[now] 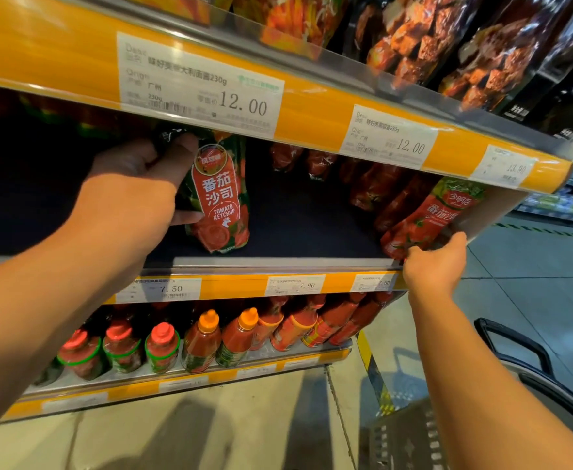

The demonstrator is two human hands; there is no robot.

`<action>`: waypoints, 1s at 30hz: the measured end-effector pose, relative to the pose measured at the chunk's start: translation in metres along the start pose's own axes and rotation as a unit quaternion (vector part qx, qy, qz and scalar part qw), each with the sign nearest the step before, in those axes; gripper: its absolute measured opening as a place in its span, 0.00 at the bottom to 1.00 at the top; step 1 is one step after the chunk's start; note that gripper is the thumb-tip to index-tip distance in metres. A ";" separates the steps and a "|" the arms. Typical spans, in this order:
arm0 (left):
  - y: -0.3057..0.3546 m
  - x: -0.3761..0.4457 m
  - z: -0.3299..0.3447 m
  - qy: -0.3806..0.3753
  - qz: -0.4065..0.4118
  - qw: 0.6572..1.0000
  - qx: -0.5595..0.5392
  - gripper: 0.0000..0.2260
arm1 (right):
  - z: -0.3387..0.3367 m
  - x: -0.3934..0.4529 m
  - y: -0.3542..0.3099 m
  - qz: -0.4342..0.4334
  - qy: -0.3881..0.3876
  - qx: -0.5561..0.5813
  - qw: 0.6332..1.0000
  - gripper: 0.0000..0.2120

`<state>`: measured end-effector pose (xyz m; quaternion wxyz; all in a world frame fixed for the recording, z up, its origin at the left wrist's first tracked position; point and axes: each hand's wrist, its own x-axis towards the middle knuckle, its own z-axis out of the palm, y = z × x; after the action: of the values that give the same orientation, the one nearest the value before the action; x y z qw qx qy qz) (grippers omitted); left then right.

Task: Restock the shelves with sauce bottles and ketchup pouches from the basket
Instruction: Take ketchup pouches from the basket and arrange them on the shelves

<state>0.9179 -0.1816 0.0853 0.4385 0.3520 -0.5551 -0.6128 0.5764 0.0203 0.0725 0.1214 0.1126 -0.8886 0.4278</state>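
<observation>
Ketchup pouch [219, 198] stands upright on the middle shelf [278, 261], near its front edge. My left hand [135, 195] grips it by the upper left side; the thumb is curled over its dark top and one finger shows against its side. My right hand [436, 266] is at the right end of the same shelf, its fingers [417, 253] curled at the bottom of a leaning red pouch [427, 217]; I cannot tell if they pinch it or only steady it. Behind, more red pouches [373, 184] lean in a row. I judge the restocking is in the middle: much dark shelf is bare between the two pouches. The bottles [200, 344] below already fill their row. The basket [410, 442] sits on the floor at lower right, its content is not visible.
</observation>
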 end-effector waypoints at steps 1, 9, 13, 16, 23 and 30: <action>0.008 -0.006 0.004 0.010 0.002 1.000 -0.004 0.28 | 0.000 0.000 0.000 0.002 0.000 0.006 1.000 0.14; 0.032 -0.031 0.033 -0.030 -0.016 0.999 -0.027 0.08 | -0.019 -0.036 -0.038 -0.028 0.001 0.111 0.993 0.08; 0.036 -0.034 0.034 -0.028 -0.023 0.999 -0.034 0.04 | -0.009 -0.089 -0.086 -0.126 -0.330 0.164 0.921 0.13; 0.039 -0.042 0.037 -0.030 -0.017 0.999 -0.002 0.06 | 0.008 -0.138 -0.114 -0.219 -0.445 0.119 0.860 0.26; 0.029 -0.042 0.008 -0.047 0.073 0.960 0.266 0.21 | 0.021 -0.165 -0.136 -0.141 -0.402 0.182 0.886 0.13; 0.010 -0.071 -0.011 -0.194 0.045 0.760 0.618 0.26 | 0.028 -0.130 -0.125 -0.058 -0.313 0.222 0.922 0.12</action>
<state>0.9555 -0.1197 0.0898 0.0354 0.3945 -0.9021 -0.1710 0.7340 -0.0654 0.1069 -0.1669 0.3160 -0.7557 0.5489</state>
